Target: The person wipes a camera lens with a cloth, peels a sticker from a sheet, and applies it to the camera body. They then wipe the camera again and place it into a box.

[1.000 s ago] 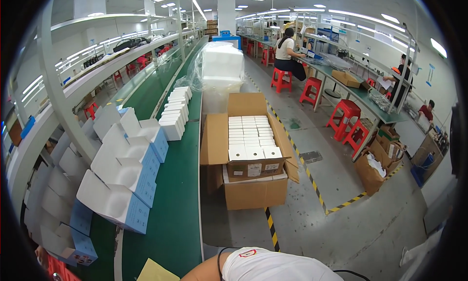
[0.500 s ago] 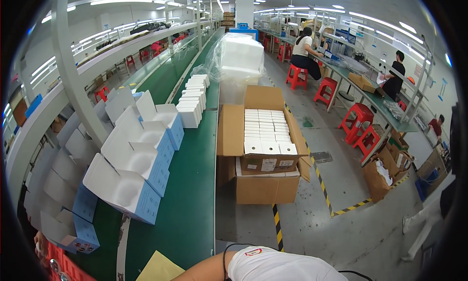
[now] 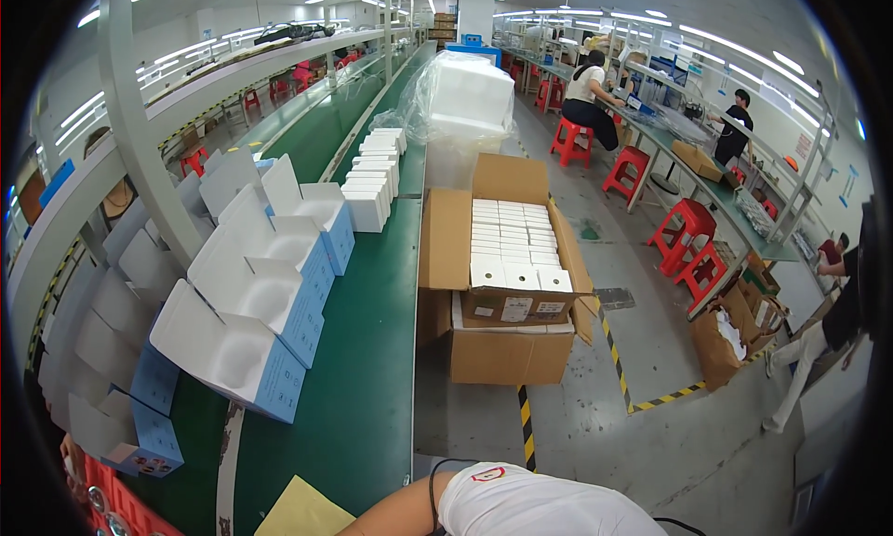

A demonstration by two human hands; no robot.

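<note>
Both of my hands are out of view. Only a bare arm (image 3: 400,513) and a white short sleeve (image 3: 539,503) show at the lower edge, angled left past a yellow sheet (image 3: 302,510) on the green belt (image 3: 372,369). Ahead of it stand several blue-and-white boxes (image 3: 284,387) in a row, lids up, white inside. Beyond them, small white boxes (image 3: 370,201) are lined up along the belt. An open brown carton (image 3: 445,257) right of the belt holds rows of white boxes (image 3: 512,240); it rests on another carton (image 3: 512,359).
Another row of open boxes (image 3: 153,443) stands at far left, above a red crate (image 3: 130,508) with shiny round things; part of a hand (image 3: 73,457) there looks like another person's. A plastic-wrapped white stack (image 3: 470,94) stands behind the carton. People, red stools (image 3: 684,229) and a workbench line the right.
The view has shifted slightly, with my arm still at the lower edge. At far right, a walking person has come further into view. The boxes stay in their places.
</note>
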